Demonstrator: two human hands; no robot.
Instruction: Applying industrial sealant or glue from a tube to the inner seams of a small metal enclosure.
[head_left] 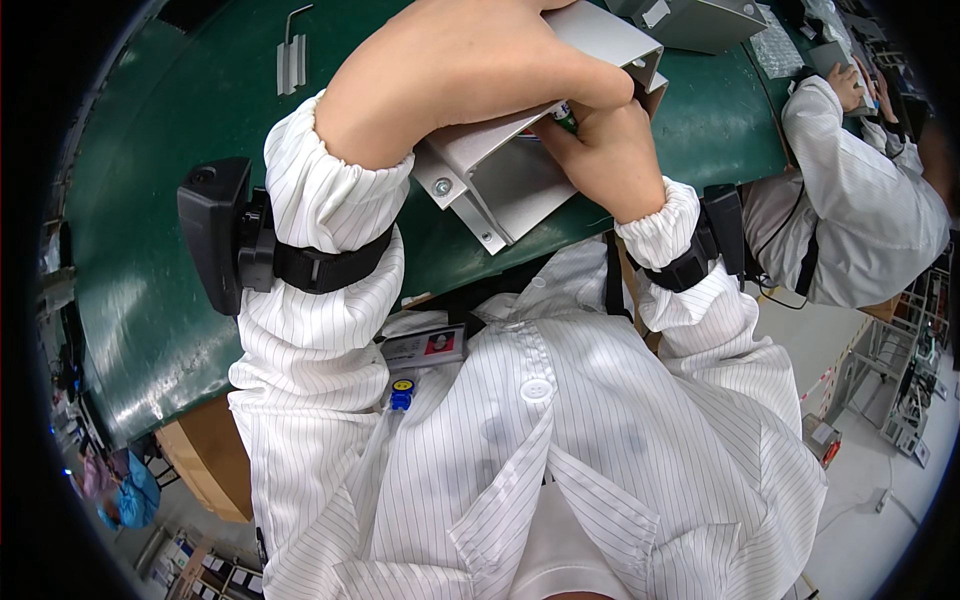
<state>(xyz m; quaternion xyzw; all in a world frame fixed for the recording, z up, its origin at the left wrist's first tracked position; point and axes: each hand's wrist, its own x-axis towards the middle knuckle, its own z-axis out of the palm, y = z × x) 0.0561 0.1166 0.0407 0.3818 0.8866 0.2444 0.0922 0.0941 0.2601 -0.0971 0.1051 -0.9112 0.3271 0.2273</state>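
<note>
Here — left hand (470, 65) over, right hand (618, 150) at metal housing (515, 190).

Left of the left hand (470, 60): L-shaped silver rod (289, 25) meeting a ridged metal piece (291, 68), both on green bench (150, 260). Beyond the right hand (618, 150), rightward: grey box (700, 30), bubble wrap (775, 48). Farther right: co-worker's striped sleeve (830, 150).

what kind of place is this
Most likely an assembly workshop or factory floor: a green workbench with what looks like a hex key on it, a grey metal housing being handled, and a co-worker's white coat nearby.
</note>
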